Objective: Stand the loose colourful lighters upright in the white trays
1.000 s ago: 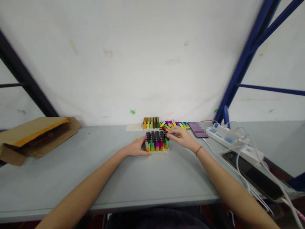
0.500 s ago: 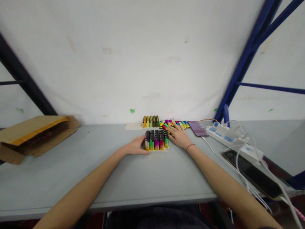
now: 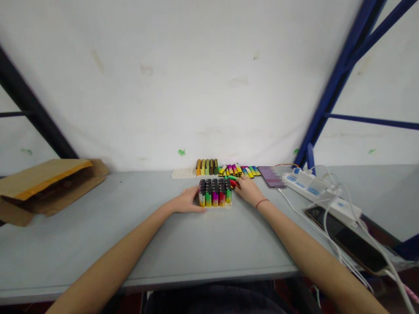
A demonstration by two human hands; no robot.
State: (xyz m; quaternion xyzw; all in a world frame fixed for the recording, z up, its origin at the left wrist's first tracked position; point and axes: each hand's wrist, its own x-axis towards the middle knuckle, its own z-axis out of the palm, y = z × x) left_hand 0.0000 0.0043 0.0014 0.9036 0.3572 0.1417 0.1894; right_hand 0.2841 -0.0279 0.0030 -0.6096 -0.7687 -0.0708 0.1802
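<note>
Several lighters [image 3: 215,197] with black tops and rainbow-tinted bodies stand upright in rows in a white holder [image 3: 228,206] in front of me. My left hand [image 3: 188,201] is wrapped against the holder's left side, thumb along its front corner. Just right of the rack, my right hand [image 3: 249,191] has its fingers curled onto red and green pieces [image 3: 233,182], which look like lighter sleeves; the fingertips are partly hidden. Behind it lies a loose pile of similar bright sleeve-like pieces [image 3: 248,171].
A second rack of yellow to dark lighters [image 3: 207,166] stands by the wall, beside a white holed tray [image 3: 183,173]. A cardboard box [image 3: 54,179] lies open at left. To the right are a purple-screened phone [image 3: 270,175], a power strip [image 3: 322,192] with cables, and a black phone [image 3: 348,237].
My right hand has drawn its spread fingers back from the pile and curled them around red and green pieces near the rack. My left hand stays on the holder.
</note>
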